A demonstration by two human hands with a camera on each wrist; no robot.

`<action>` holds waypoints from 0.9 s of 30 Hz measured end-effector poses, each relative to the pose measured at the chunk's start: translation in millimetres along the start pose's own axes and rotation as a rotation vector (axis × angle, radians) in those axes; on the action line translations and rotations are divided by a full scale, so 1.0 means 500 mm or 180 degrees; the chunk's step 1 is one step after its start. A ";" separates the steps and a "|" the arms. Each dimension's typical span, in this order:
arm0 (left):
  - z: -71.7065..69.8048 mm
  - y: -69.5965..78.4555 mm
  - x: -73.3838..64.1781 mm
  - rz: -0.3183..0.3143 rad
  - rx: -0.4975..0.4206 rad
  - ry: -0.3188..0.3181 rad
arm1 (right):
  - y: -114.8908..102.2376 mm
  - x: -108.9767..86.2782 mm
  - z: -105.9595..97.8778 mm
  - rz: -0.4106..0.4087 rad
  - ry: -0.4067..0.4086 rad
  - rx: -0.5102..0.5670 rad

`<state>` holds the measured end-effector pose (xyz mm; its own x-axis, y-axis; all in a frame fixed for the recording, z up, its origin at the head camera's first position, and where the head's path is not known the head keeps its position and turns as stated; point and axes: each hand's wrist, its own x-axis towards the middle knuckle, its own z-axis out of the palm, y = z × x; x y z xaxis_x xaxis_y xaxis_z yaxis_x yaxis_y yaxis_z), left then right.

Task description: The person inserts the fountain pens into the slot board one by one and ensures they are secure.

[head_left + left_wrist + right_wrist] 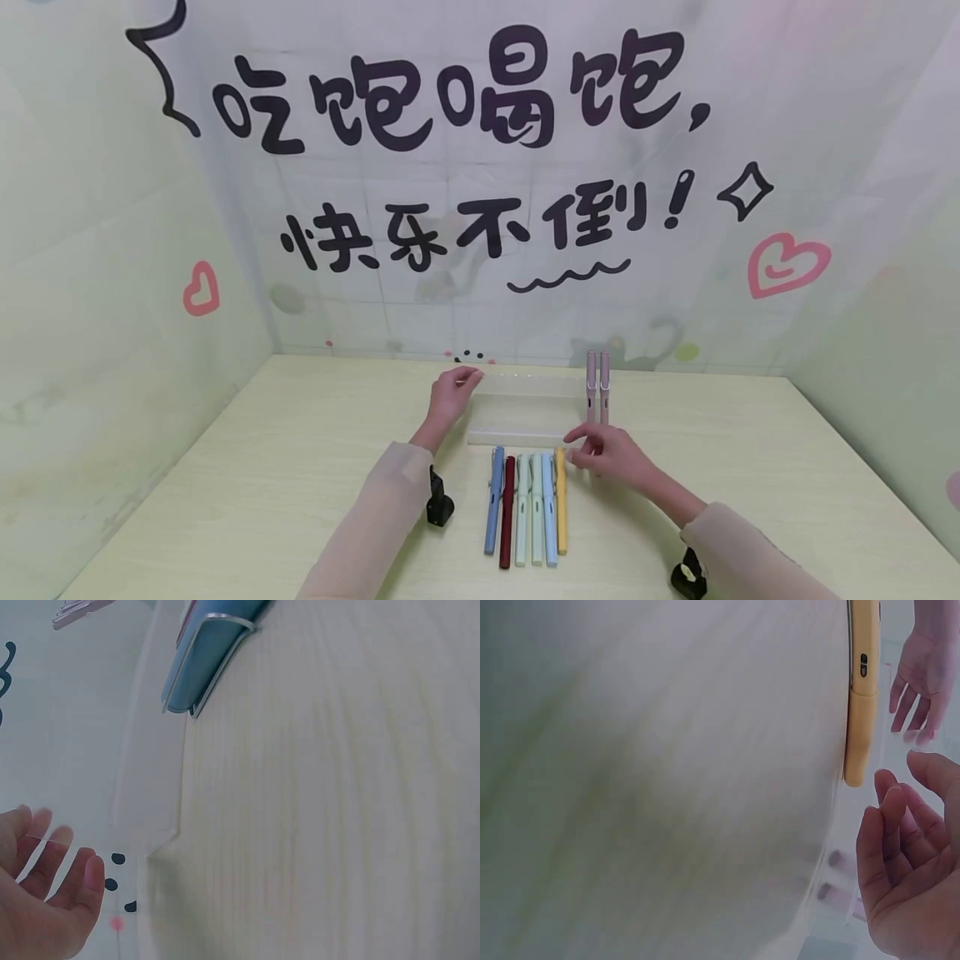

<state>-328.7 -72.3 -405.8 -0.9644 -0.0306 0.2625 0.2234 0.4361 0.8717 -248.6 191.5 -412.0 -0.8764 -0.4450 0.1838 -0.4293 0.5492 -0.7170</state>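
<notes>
A clear plastic box (525,414) lies near the back of the table. My left hand (452,393) pinches its far left corner; in the left wrist view, fingertips of the left hand (56,900) show through the clear plastic. My right hand (611,450) is at the box's near right corner, thumb and fingers apart and nothing between them. Right beside it in the right wrist view is the yellow pen (862,697). Two purple pens (597,383) lie side by side at the box's right end, their lower parts hidden by the right hand.
In front of the box lies a row of pens: a blue pen (494,500), a dark red pen (507,512), two pale green pens (529,512), a light blue pen (550,508) and the yellow one. A printed cloth (465,317) hangs behind the table.
</notes>
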 end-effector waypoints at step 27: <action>0.001 0.001 0.000 -0.0028 0.0047 0.0020 | -0.018 0.008 0.019 -0.0020 -0.0382 -0.0452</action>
<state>-328.6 -71.8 -405.4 -0.9654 -0.0402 0.2575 0.2128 0.4490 0.8678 -246.2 178.3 -411.3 -0.8450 -0.5254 0.1003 -0.4686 0.6368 -0.6123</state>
